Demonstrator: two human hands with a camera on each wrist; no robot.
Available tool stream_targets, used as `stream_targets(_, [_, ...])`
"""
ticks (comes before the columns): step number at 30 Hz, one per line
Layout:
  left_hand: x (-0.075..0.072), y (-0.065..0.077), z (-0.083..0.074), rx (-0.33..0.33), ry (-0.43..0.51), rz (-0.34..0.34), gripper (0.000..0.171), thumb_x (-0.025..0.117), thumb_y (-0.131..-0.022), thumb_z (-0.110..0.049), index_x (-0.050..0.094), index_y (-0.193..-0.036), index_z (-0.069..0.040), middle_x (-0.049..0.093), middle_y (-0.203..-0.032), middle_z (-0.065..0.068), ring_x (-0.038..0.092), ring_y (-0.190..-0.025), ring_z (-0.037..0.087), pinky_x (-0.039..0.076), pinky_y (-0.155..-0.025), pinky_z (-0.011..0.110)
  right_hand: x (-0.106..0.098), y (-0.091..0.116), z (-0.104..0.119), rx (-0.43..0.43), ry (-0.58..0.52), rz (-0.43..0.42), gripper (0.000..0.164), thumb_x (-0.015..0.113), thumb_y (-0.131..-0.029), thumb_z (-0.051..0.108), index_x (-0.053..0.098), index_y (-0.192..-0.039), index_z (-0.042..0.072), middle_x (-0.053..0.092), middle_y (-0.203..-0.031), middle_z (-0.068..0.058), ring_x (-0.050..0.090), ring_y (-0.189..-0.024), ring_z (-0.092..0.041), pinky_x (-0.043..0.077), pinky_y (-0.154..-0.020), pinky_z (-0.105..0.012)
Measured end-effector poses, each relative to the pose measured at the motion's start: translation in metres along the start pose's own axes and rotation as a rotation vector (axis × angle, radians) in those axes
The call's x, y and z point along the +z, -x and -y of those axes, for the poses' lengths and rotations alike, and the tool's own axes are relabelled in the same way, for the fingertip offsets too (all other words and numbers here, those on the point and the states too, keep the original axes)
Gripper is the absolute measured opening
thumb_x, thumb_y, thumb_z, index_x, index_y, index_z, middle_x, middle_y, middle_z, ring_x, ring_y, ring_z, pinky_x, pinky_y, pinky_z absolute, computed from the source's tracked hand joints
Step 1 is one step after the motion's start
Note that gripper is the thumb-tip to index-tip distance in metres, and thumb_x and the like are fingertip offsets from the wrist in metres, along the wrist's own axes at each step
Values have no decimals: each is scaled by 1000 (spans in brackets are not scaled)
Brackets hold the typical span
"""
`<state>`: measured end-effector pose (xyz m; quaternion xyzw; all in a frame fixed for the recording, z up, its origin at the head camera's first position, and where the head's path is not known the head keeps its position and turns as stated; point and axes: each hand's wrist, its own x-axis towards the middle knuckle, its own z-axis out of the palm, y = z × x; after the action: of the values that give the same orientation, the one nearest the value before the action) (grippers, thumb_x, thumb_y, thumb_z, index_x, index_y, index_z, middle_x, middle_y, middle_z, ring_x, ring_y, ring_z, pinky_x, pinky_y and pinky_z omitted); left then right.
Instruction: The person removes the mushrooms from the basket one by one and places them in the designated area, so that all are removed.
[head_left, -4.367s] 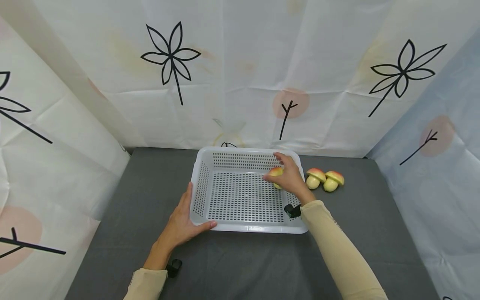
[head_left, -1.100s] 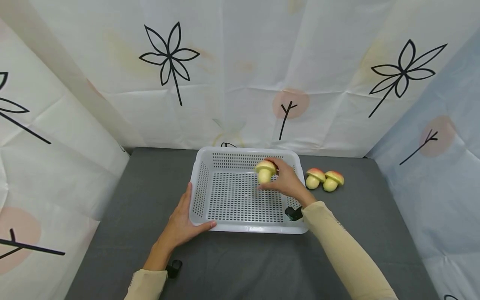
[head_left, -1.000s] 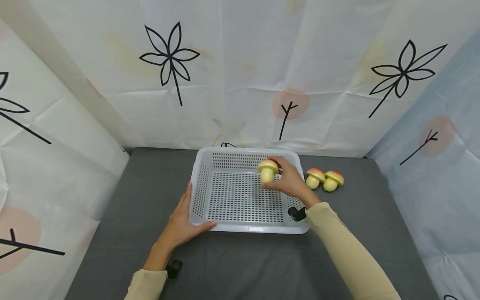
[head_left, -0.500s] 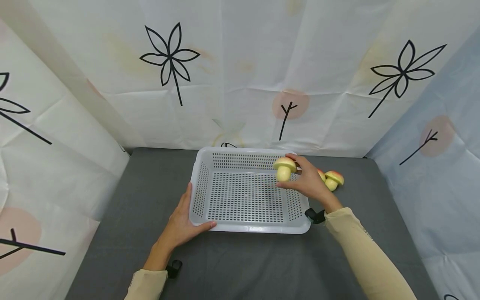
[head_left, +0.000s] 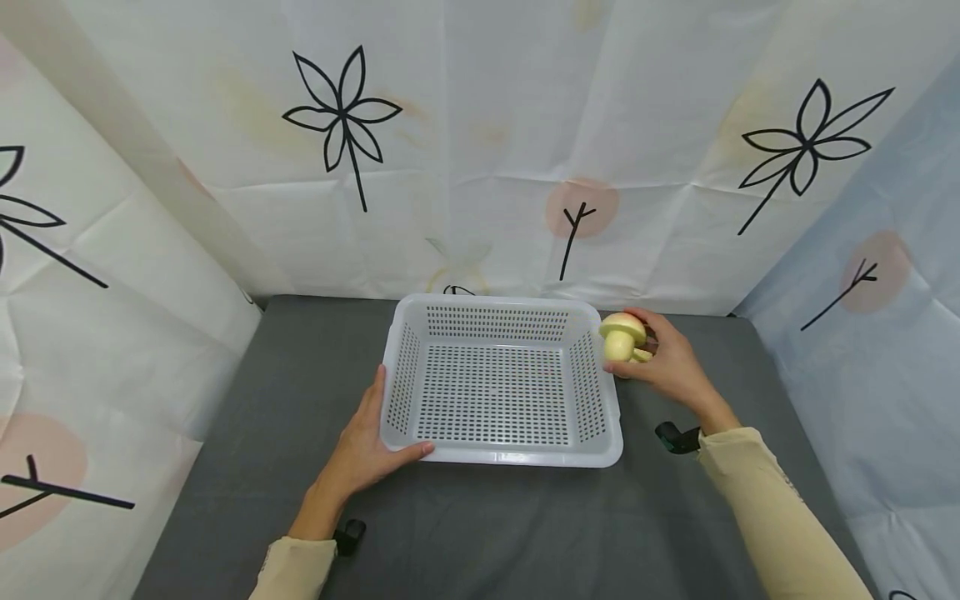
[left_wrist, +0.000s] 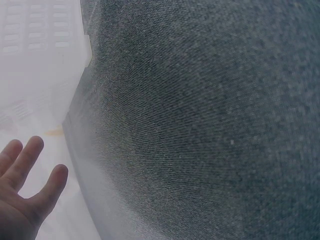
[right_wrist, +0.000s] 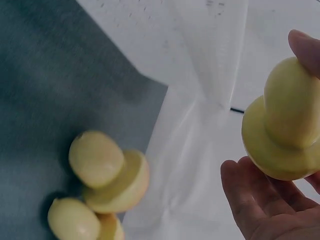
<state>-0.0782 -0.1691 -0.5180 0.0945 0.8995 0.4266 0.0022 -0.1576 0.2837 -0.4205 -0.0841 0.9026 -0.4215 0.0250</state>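
Note:
My right hand [head_left: 675,367] holds a toy mushroom [head_left: 619,335] just right of the white perforated plastic basket [head_left: 517,457]. In the right wrist view, the thumb is on the stem of this yellow mushroom [right_wrist: 290,107] and the fingers lie under its cap. Two more toy mushrooms lie on the table below that hand: one mushroom [right_wrist: 97,160] and another mushroom [right_wrist: 74,220] beside it. The head view mostly hides them behind the right hand. My left hand [head_left: 366,446] rests at the basket's front left corner, fingers straight along the side, thumb on the front rim.
A dark grey cloth [head_left: 480,533] covers the table. White fabric walls [head_left: 495,150] with black flower drawings stand behind it and at both sides. The basket sits near the table's back edge.
My right hand has carried the mushroom rightward from above the basket, past its right rim, over the two mushrooms on the table. The left hand and the basket have stayed put.

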Motion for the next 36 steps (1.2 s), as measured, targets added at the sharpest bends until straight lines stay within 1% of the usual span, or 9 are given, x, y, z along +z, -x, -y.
stream_targets(7, [0,0,-1,-8,5,2,134,88,-71,-57,-2,-164,-28,19,-166,7,39,-139,40,35,-101,71,-23,11,-16,14,16,-43,92,87,-82,18,34,-154,-2,45,-140,-27,49,-124,-49,39,-100,-64])
stream_targets(17, [0,0,-1,-8,12,0,133,88,-71,-58,-1,-164,-28,18,-167,5,38,-140,39,35,-100,71,-45,25,-47,97,53,-91,94,84,-86,23,28,-157,-3,40,-144,-32,44,-129,-52,40,-98,-62])
stream_targets(19, [1,0,-1,-3,12,-3,133,88,-71,-57,-1,-165,-27,18,-167,5,38,-140,39,35,-100,71,-49,27,-55,118,54,-98,94,84,-87,25,27,-157,-3,40,-144,-32,44,-129,-51,45,-98,-48])
stream_targets(21, [2,0,0,-1,14,-4,133,88,-71,-57,-1,-164,-28,18,-166,5,39,-139,39,36,-100,71,-53,29,-62,134,56,-106,94,83,-87,26,27,-157,-3,40,-144,-32,44,-128,-50,47,-93,-32])
stream_targets(24, [2,0,0,0,11,-5,133,88,-71,-57,-2,-164,-29,19,-166,5,39,-139,39,36,-100,71,-57,30,-72,155,49,-115,94,83,-87,25,27,-157,-3,40,-144,-31,45,-126,-48,40,-79,-13])
stream_targets(27, [2,0,-1,1,12,-4,132,88,-71,-57,-1,-164,-28,19,-166,5,40,-138,39,37,-99,70,-59,31,-82,173,39,-124,95,83,-87,24,25,-158,-4,38,-145,-32,44,-126,-49,41,-76,-11])
stream_targets(30, [1,0,-1,0,11,-3,132,88,-71,-57,-1,-164,-28,19,-166,5,40,-137,39,37,-99,70,-61,33,-93,186,44,-119,97,82,-88,26,22,-158,-4,36,-147,-33,42,-127,-51,45,-79,-21])
stream_targets(33, [1,1,0,-6,11,-1,132,88,-71,-58,-2,-164,-29,19,-166,5,40,-138,38,37,-100,70,-62,35,-104,201,48,-110,98,81,-89,27,20,-159,-4,33,-148,-36,38,-129,-56,46,-88,-44])
stream_targets(36, [1,1,0,-12,10,1,133,88,-71,-58,-2,-164,-29,19,-166,5,40,-138,39,36,-100,71,-62,37,-113,225,43,-99,99,80,-90,28,17,-159,-4,31,-149,-38,34,-129,-59,39,-89,-64])
